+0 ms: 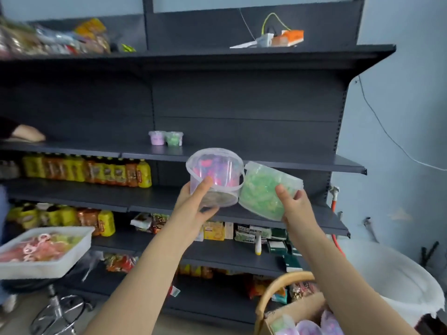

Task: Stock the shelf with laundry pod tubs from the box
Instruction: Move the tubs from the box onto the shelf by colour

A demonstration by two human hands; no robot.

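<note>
- clear plastic, thin-walled and a little flexible by the look of it, makes up both tubs in hand; i judge them light but smooth enough to slip, so a grip low on the wall with fingers under the base seems safest, not on the thin carry handle.
- the pink tub [214, 176] has a snap lid, a translucent bail handle hanging across its front, and pink and purple pods inside; it is tilted with the lid toward the shelf.
- the green tub [266, 189] is the same shape, packed with pale green pods, tilted more steeply and touching the pink one at its side.
- the left hand [193, 204] wraps the pink tub from below, thumb on the wall; the right hand [294, 205] closes round the green tub's lower side.
- both tubs hang in the air in front of the dark metal shelf [242, 154], where two small-looking tubs [166, 138], one pink and one green, already stand near the back.
- the cardboard box [297, 310] sits at lower right with more tubs in it.
</note>
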